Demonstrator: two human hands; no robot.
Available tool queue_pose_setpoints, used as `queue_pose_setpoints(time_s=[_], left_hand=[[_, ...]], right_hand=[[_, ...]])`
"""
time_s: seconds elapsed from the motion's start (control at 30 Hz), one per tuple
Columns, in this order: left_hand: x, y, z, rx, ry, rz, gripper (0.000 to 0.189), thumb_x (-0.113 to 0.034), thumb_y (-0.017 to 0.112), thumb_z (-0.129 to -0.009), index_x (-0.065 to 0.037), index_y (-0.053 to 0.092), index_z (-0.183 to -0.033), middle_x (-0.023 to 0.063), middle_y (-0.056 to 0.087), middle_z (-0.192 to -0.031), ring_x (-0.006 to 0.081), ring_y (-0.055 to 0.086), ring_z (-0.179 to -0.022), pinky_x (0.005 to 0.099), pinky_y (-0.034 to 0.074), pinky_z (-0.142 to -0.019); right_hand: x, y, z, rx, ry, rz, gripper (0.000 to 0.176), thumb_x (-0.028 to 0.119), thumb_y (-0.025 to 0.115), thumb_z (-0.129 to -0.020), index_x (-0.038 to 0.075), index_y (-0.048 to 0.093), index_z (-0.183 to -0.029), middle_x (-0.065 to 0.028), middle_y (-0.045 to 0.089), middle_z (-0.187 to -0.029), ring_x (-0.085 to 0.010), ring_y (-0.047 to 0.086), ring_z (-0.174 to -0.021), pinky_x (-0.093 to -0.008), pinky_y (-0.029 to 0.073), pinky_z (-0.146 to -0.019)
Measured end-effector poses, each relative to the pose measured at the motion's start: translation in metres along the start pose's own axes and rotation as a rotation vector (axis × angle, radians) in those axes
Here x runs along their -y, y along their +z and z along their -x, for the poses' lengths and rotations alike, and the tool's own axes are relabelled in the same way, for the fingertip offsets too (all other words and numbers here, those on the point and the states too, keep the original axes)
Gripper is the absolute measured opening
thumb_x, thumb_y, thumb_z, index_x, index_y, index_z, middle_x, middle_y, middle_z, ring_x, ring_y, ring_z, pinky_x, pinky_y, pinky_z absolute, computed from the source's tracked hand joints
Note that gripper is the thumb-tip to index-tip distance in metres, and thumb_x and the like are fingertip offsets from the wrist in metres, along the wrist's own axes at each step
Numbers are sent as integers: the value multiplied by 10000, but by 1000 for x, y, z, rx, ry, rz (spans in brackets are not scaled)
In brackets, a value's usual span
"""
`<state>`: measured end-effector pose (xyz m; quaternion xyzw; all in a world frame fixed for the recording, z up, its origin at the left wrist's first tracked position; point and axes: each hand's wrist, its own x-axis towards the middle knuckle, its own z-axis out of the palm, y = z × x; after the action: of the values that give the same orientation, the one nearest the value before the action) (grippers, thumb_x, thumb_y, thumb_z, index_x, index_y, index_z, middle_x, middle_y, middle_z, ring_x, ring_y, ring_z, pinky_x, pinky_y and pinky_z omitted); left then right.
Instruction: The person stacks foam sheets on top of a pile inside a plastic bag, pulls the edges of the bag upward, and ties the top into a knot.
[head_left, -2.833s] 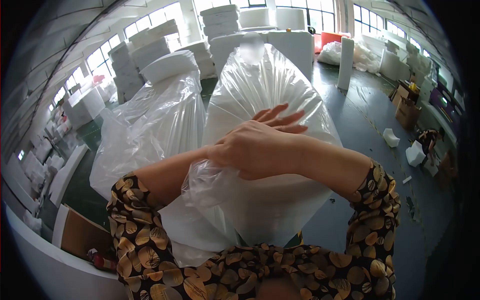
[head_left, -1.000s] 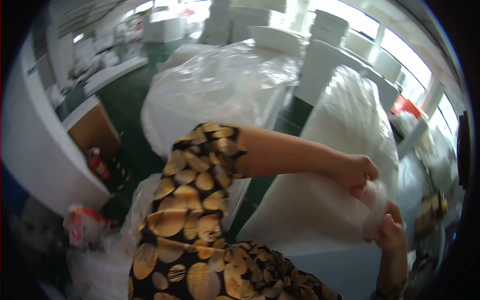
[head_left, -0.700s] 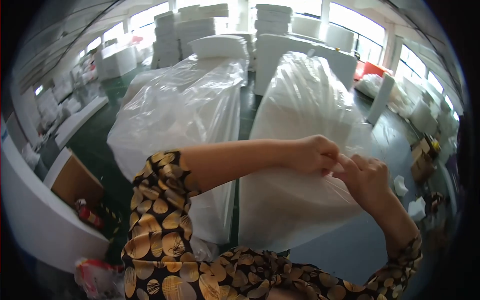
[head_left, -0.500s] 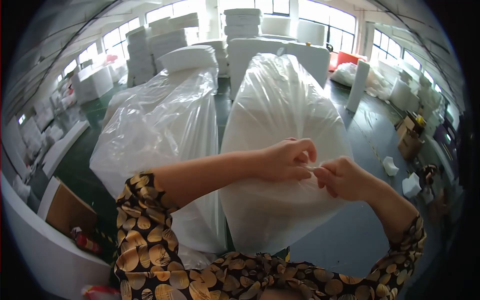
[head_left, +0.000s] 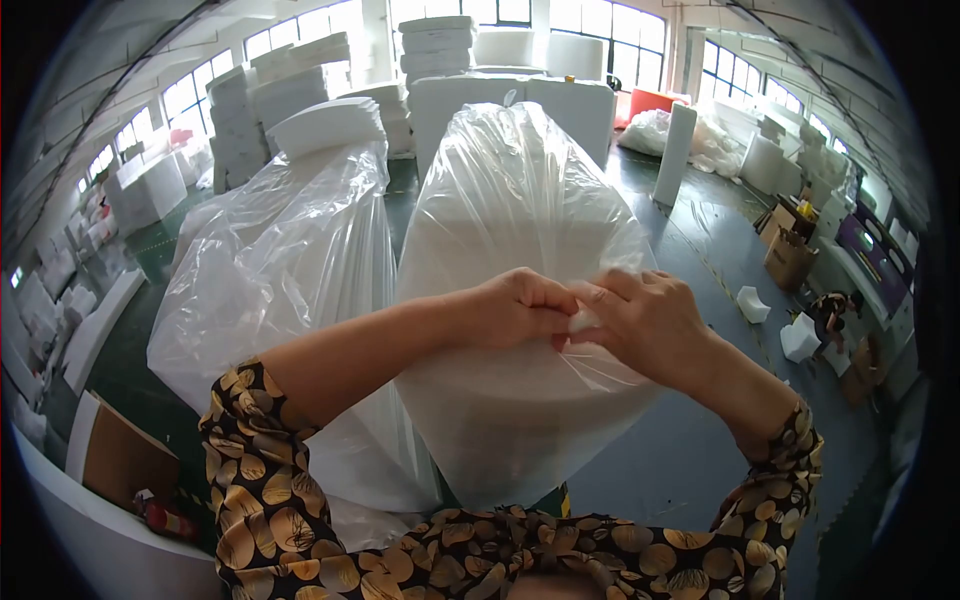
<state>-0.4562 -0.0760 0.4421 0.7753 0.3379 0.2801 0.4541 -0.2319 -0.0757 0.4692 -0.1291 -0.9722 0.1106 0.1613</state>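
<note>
A large clear plastic bag [head_left: 520, 215] wrapped round white material stands in front of me, its far end gathered into a small tuft. Over its near part, my left hand [head_left: 515, 308] is closed on a twisted bit of the bag's plastic. My right hand [head_left: 645, 322] meets it from the right, with fingers bent round the same gathered plastic; crumpled film shows above and between the fingers. To the left lies a second clear bag [head_left: 290, 260] over white sheets, which neither hand touches.
Stacks of white foam sheets [head_left: 437, 50] and a large white block [head_left: 565, 110] stand behind. A white post [head_left: 675, 155] is upright at the right, with cardboard boxes [head_left: 790, 260] farther right. An open brown box [head_left: 120, 455] and a fire extinguisher [head_left: 170, 520] are at lower left.
The view has turned to the right. My right hand has turned and moved in over the gathered plastic, and my left hand's raised fingers have closed.
</note>
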Motion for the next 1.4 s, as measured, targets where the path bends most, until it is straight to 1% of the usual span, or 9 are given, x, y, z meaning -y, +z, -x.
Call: queue_pose_setpoints(time_s=[0.13, 0.43, 0.57, 0.63, 0.8, 0.97, 1.1, 1.27, 1.4], left_hand=[[1, 8, 4, -96, 224, -193, 57, -75, 594, -858, -48, 635, -888, 51, 635, -834, 153, 587, -827, 295, 456, -760], [-2, 10, 8, -170, 205, -157, 27, -45, 649, -798, -36, 633, -819, 80, 616, -920, 204, 569, -907, 343, 415, -843], [6, 9, 4, -129, 308, -107, 63, -36, 617, -817, 14, 613, -778, 82, 589, -777, 208, 569, -770, 289, 418, -832], [7, 6, -1, -97, 444, -282, 58, -40, 613, -819, 10, 626, -793, 62, 557, -781, 204, 542, -800, 296, 422, -809], [8, 15, 3, -266, 439, -333, 76, -96, 651, -809, -33, 615, -786, 58, 574, -802, 223, 553, -836, 330, 418, -814], [-2, 20, 12, -390, 578, -671, 84, -123, 661, -812, -49, 643, -846, 53, 605, -802, 251, 567, -842, 353, 417, -829], [3, 13, 5, -308, 548, -458, 77, -31, 643, -799, -28, 624, -874, 61, 584, -804, 214, 552, -856, 353, 423, -785], [5, 9, 1, -179, 467, -368, 61, -5, 617, -814, -25, 639, -867, 55, 559, -896, 182, 500, -946, 313, 402, -823], [2, 9, 6, -159, 437, -259, 63, -70, 628, -847, -19, 646, -881, 63, 581, -882, 198, 513, -916, 332, 390, -862]], right_hand=[[-8, 5, -3, -1, 245, 539, 419, 428, 532, -921, 35, 652, -838, -86, 585, -627, -151, 565, -541, -323, 470, -537], [8, -7, 5, 297, 501, -1343, 455, 438, 527, -931, 3, 605, -1040, -23, 549, -611, -44, 388, -445, -198, 332, -428], [-1, -13, -1, 191, -46, -857, 581, 386, 643, -865, -32, 493, -1238, -87, 640, -762, -132, 574, -546, -249, 433, -508], [-4, -6, -13, -326, -161, 397, 461, 297, 662, -861, 59, 524, -1231, -68, 599, -694, -198, 601, -578, -287, 446, -505], [-17, -5, -1, -127, 124, 501, 362, 381, 557, -917, 44, 643, -818, -63, 572, -567, -216, 597, -571, -303, 448, -519], [-14, -7, 3, 249, 559, -1155, 459, 432, 473, -961, 26, 630, -818, 32, 505, -565, -61, 390, -487, -241, 353, -463], [5, -13, 8, 303, 367, -1265, 357, 359, 546, -941, 9, 618, -936, -8, 532, -631, -58, 382, -481, -224, 326, -439], [3, -10, -11, -342, -183, 431, 287, 236, 708, -794, 52, 622, -997, -29, 576, -783, -173, 565, -545, -312, 476, -540], [-19, -19, -12, -274, -206, 492, 243, 291, 688, -775, 89, 583, -861, -45, 537, -755, -253, 569, -654, -360, 468, -587]])
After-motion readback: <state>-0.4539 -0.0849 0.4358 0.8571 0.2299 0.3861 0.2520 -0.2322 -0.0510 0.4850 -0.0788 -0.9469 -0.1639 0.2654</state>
